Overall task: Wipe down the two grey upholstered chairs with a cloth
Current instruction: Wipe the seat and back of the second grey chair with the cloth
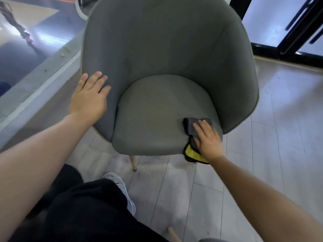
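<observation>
1. Left hand [89, 96]: fingers [97, 79] straight and slightly spread, lying flat on the top edge of the grey chair [166, 49] at its left arm. Holding nothing, just resting there.
2. Right hand [208, 138]: fingers [201, 126] straight, palm down, pressing the cloth [189, 124] flat onto the seat cushion [153, 119]. No curl round it, no pinch.
3. The cloth is directly under the right fingers, at the front right corner of the seat. A dark grey fold sticks out just past the fingertips and to their left. The yellow side shows back by the wrist, hanging over the front edge of the seat.
4. The chair back rises well beyond both sets of fingers. The seat lies between the two hands.
5. A pale wooden chair leg [133, 161] stands below the front of the seat, between the hands and nearer the person.
6. A white shoe [122, 187] and black trousers [83, 212] are on the grey plank floor [262, 137], well behind the fingers.
7. Another pale wooden leg [172, 233] shows at the bottom edge; cannot tell what it belongs to.
</observation>
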The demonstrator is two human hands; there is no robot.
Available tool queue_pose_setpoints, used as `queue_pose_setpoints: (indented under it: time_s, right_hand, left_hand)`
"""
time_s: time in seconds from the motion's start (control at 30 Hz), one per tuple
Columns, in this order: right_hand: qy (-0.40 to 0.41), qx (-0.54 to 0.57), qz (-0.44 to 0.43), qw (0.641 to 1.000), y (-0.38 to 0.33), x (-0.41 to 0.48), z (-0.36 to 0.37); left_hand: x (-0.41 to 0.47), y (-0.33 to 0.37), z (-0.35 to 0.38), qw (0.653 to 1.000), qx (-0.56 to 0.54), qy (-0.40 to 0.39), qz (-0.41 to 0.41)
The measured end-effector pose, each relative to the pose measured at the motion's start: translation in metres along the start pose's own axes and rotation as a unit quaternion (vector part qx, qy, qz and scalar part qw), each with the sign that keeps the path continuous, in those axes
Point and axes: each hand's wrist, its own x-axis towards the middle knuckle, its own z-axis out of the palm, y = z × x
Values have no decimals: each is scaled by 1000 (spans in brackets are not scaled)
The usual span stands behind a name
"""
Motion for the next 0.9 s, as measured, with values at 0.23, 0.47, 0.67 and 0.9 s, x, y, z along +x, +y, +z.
queue_pose_setpoints:
  time_s: [0.23,0.47,0.67,0.9]
  right_hand:
    - [22,34,82,996,38,-1,-9]
    - [28,45,79,995,-83,39,14]
    - [-71,89,40,993,-247,72,46]
    - [-120,76,-20,990,-305,88,61]
  left_hand:
    - [-2,0,1,999,-35,33,-7]
    - [-2,0,1,997,-61,42,-8]
    - [-3,1,3,999,-47,25,-8]
    - [-5,-8,3,1000,-20,0,10]
